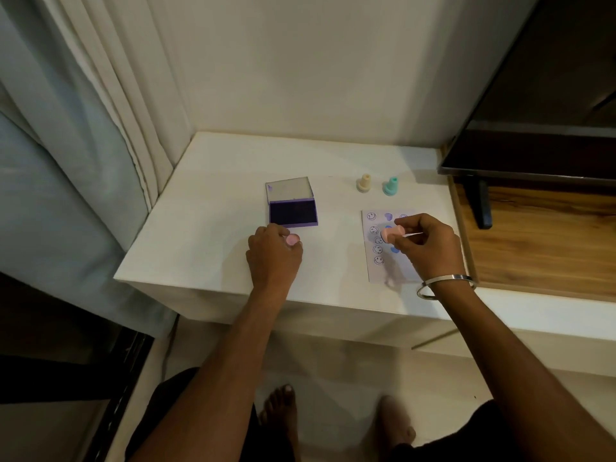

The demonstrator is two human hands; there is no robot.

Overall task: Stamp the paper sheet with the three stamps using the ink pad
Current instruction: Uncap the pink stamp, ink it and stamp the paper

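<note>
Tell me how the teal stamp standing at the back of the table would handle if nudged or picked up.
The teal stamp looks small and plastic, so probably light and rigid. It stands upright on a flared base narrowing to a slim top, so a low push would likely slide it; a nudge near the top might tip it. Being round, it could roll toward the cream stamp if toppled.

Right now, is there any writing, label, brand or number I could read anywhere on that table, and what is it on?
No words, numbers or brand names can be read.
White paper sheet: only stamped pictures, smiley faces and blue hearts, no letters.
Purple ink pad with its clear lid open: no label legible.
Cream stamp, mint-green stamp and the pink stamp held in the right hand: no markings visible.
</note>
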